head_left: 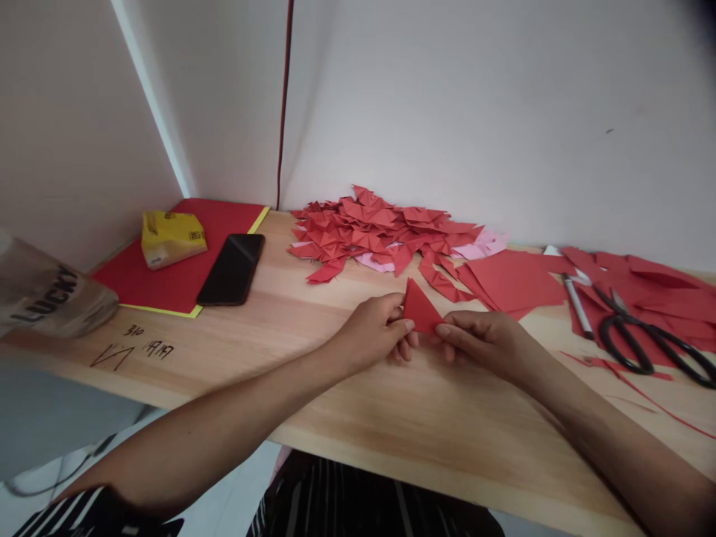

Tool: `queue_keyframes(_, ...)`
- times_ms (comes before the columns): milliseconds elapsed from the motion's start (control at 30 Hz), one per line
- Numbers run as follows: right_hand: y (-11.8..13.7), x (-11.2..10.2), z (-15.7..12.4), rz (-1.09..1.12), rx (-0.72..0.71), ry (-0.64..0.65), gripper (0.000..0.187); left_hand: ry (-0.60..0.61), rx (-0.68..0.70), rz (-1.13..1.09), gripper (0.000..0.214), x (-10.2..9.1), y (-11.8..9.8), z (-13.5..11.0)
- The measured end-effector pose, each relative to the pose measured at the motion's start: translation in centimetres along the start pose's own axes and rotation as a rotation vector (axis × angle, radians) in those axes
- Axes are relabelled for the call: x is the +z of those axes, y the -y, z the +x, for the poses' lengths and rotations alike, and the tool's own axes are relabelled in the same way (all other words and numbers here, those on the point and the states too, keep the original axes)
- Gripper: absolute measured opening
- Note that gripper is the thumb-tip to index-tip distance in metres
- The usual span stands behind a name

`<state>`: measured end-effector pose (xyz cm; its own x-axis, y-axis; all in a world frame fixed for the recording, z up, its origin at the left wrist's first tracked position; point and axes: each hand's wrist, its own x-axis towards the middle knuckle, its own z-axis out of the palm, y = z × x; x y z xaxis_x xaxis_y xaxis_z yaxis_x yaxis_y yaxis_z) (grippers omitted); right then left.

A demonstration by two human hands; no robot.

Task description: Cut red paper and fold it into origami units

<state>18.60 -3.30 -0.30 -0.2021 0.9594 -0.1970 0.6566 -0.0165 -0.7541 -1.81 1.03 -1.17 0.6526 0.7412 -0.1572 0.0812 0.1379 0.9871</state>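
So both hands were on one little red paper triangle (421,307), point up: the left hand (372,332) had its left corner pinched between thumb and fingers, and the right hand (486,339) was gripping the right corner pretty much the same way. It was over the middle of the wooden table (335,425), though I honestly couldn't tell if its bottom edge touched the wood. Just past it, against the wall, sat a big messy pile of folded red paper (369,227), with some pink paper (486,244) poking out. Right of that was a stack of red sheets (517,280), then a marker (579,307) and black-handled scissors (626,339) lying by more red paper, plus thin red scraps (643,394) nearer the front. Over on the left, a black phone (232,270) lay partly on a red sheet (168,280) with yellow edges, a yellow packet (173,237) sat on that too, and farthest left was a tilted-looking LUCKY cup (50,294), with numbers scribbled (131,350) on the wood nearby.
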Motion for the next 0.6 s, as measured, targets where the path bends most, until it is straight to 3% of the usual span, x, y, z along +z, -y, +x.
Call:
queue_keyframes(200, 0.04, 0.04, -0.04, -0.065, -0.012, -0.046, 0.047, -0.015, 0.005, 0.063, 0.007, 0.02, 0.07, -0.14)
queue_keyframes(600, -0.33, -0.66, 0.30, 0.077, -0.022, 0.004, 0.054, -0.064, 0.029, 0.016, 0.009, -0.22, -0.45, -0.13)
